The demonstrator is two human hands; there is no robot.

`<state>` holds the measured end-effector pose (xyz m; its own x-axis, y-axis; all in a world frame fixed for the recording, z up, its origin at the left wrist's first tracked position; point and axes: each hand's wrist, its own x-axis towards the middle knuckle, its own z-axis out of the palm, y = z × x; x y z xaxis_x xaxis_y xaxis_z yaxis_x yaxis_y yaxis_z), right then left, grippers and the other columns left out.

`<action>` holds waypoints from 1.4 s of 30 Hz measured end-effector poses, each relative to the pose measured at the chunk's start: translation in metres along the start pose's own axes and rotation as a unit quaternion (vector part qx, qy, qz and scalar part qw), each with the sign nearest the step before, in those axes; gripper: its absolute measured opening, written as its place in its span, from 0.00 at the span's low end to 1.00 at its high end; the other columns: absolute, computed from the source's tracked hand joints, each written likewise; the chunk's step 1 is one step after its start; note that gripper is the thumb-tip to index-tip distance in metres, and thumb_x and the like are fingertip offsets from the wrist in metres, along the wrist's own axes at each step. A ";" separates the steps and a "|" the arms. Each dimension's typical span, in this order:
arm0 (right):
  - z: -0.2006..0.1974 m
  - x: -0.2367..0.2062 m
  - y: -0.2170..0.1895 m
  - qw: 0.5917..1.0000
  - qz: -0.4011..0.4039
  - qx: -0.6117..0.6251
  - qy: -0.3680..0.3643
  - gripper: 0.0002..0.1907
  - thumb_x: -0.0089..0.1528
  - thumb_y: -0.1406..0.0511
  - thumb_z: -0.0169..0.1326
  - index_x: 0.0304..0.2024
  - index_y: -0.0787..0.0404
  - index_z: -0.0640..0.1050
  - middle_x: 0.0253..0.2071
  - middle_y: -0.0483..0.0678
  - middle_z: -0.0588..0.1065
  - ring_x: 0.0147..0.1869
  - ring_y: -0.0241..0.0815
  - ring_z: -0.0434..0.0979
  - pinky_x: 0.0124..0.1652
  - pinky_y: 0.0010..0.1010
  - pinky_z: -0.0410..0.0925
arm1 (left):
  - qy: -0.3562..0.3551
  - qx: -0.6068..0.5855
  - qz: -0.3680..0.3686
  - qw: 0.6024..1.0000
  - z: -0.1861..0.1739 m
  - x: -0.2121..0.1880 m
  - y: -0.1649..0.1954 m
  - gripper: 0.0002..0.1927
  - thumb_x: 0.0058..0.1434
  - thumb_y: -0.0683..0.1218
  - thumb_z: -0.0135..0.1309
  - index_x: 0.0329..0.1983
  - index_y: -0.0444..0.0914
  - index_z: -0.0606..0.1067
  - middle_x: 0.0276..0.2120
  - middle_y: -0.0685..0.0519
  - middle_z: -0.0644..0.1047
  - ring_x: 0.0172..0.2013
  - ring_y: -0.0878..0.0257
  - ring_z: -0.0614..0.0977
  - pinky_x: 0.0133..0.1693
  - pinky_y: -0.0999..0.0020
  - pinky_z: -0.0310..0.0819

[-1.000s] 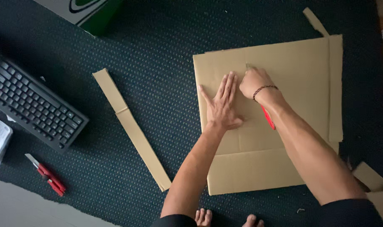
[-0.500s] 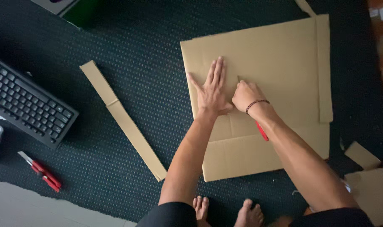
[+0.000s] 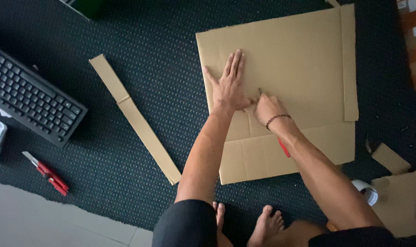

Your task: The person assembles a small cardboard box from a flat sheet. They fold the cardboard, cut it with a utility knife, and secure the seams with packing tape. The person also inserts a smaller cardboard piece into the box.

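My left hand (image 3: 229, 88) spread flat, fingers open, pinning cardboard sheet (image 3: 281, 59) to dark mat (image 3: 162, 68) against slip. My right hand (image 3: 268, 109) closed around red-handled knife (image 3: 284, 148), blade tip on sheet just beside left thumb.

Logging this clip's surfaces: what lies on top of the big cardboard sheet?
On the cardboard sheet the left hand lies flat, fingers spread. The right hand grips a red-handled cutter, its tip at the board. The wrist and fist cover most of the cutter.
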<state>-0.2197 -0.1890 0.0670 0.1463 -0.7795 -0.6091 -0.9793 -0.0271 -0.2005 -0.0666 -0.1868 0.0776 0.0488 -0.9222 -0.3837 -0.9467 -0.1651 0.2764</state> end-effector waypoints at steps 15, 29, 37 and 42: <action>0.062 -0.046 0.052 0.999 -0.004 -0.023 -0.030 0.14 0.59 0.67 0.51 0.42 0.70 0.80 0.44 0.70 0.77 0.51 0.70 0.77 0.52 0.54 0.70 | 0.004 0.025 0.007 1.000 0.002 -0.004 0.004 0.74 0.39 0.72 0.69 0.79 0.47 0.37 0.78 0.63 0.40 0.77 0.67 0.42 0.64 0.13 0.33; 0.103 -0.116 0.078 0.999 -0.010 -0.033 0.009 0.12 0.63 0.66 0.48 0.38 0.67 0.79 0.38 0.66 0.79 0.45 0.68 0.79 0.47 0.55 0.73 | 0.033 0.020 0.006 0.999 0.013 -0.003 0.003 0.74 0.38 0.72 0.69 0.80 0.46 0.40 0.78 0.62 0.42 0.77 0.67 0.43 0.65 0.12 0.31; 0.129 -0.171 0.101 0.998 0.051 -0.018 -0.042 0.12 0.67 0.64 0.45 0.41 0.68 0.75 0.34 0.67 0.78 0.40 0.67 0.81 0.40 0.54 0.76 | 0.062 0.022 0.027 0.997 0.032 -0.002 0.000 0.73 0.40 0.74 0.69 0.79 0.44 0.41 0.78 0.59 0.43 0.77 0.65 0.46 0.64 0.12 0.34; 0.151 -0.214 0.115 0.993 0.091 -0.008 -0.071 0.13 0.64 0.65 0.49 0.46 0.68 0.73 0.35 0.69 0.78 0.39 0.69 0.81 0.40 0.54 0.75 | 0.062 0.047 0.030 0.997 0.045 0.008 -0.006 0.70 0.44 0.75 0.68 0.79 0.43 0.44 0.78 0.54 0.47 0.78 0.60 0.49 0.66 0.14 0.35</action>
<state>-0.3423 0.0696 0.0582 -0.0170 -0.6762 -0.7365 -0.9933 0.0957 -0.0649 -0.0752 -0.1776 0.0330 0.0254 -0.9664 -0.2559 -0.9745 -0.0810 0.2092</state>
